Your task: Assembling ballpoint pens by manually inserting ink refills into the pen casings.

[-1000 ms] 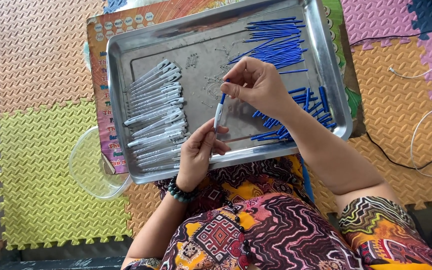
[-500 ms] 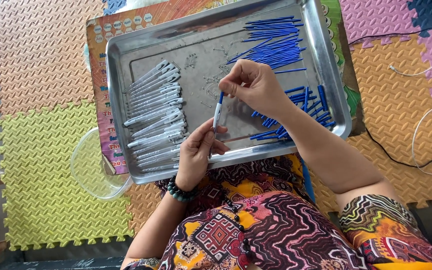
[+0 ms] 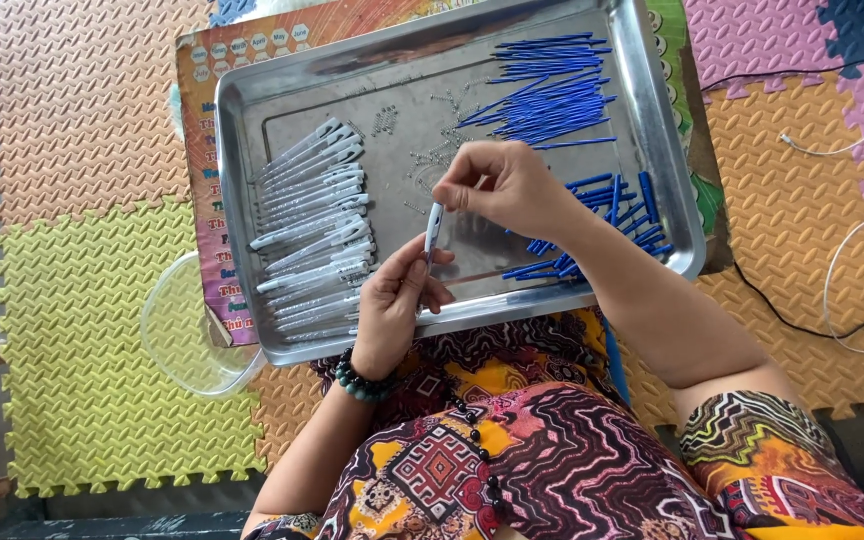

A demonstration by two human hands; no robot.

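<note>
- Sitting nearest the camera is the person's lap in a patterned dress, with a metal tray (image 3: pixel 672 180) resting just beyond the knees on foam floor mats (image 3: pixel 92 330).
- Closing around the lower end of a white pen barrel (image 3: pixel 433 228), the left hand (image 3: pixel 392 310) has its fingers clamped on it, a bead bracelet (image 3: pixel 362 382) at the wrist.
- Pinching the barrel's upper end, the right hand (image 3: pixel 512 185) has thumb and fingertips shut on it; the pen stands nearly upright above the middle of the tray.
- Doing this well, I judge, means keeping the barrel steady in the lower hand while the upper one works straight along its axis, without bending it.
- Lying in a row at the tray's left side are finished-looking white pens (image 3: pixel 317 230).
- Scattered at the right edge are short blue caps (image 3: pixel 602 215); tiny springs (image 3: pixel 422 160) dot the middle.
- Piled at the far corner are thin blue refills (image 3: pixel 552 95).
- Sitting left of the tray is a clear plastic bowl (image 3: pixel 187 330).
</note>
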